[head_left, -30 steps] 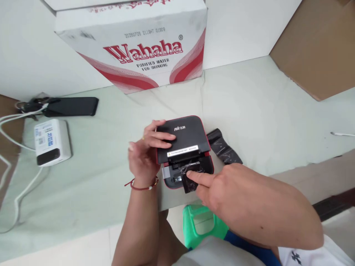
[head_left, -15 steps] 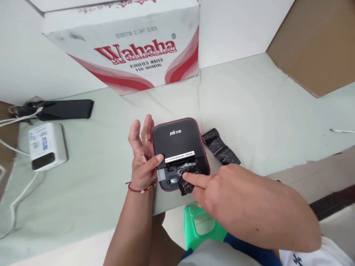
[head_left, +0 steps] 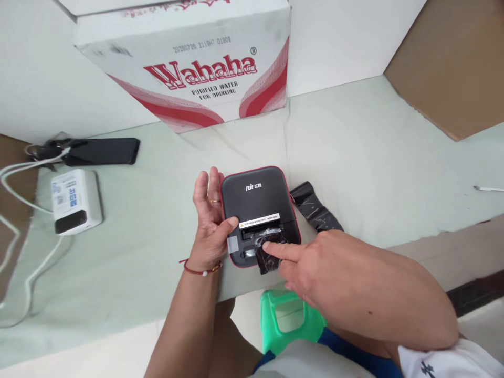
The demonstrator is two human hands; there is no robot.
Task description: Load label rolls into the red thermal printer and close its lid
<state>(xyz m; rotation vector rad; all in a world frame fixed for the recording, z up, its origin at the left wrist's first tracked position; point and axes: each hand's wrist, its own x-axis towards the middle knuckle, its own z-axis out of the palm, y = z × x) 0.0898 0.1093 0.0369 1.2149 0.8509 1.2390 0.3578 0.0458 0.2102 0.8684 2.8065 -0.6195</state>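
A dark square label printer (head_left: pixel 255 202) with a red rim lies tilted at the table's front edge. My left hand (head_left: pixel 212 226) grips its left side, thumb on top, with the other fingers beside and partly behind it. A crinkled, shiny black film strip (head_left: pixel 268 264) lies across the printer's front slot and hangs over its front. My right hand (head_left: pixel 305 262) points in from the right, its index fingertip resting on this strip and the other fingers curled and partly hidden. Beside the printer's right side, a longer black film piece (head_left: pixel 315 207) rests on the table.
A white and red water carton (head_left: pixel 197 79) stands at the back. To the left are a black phone (head_left: pixel 104 151), a white power bank (head_left: pixel 76 200) and white cables (head_left: pixel 29 283). Brown cardboard (head_left: pixel 452 68) is at the right. A green stool (head_left: pixel 271 320) stands below the table edge.
The camera view has shifted slightly, so everything on the table appears a little further right. Both hands keep the same places on the printer and film strip.
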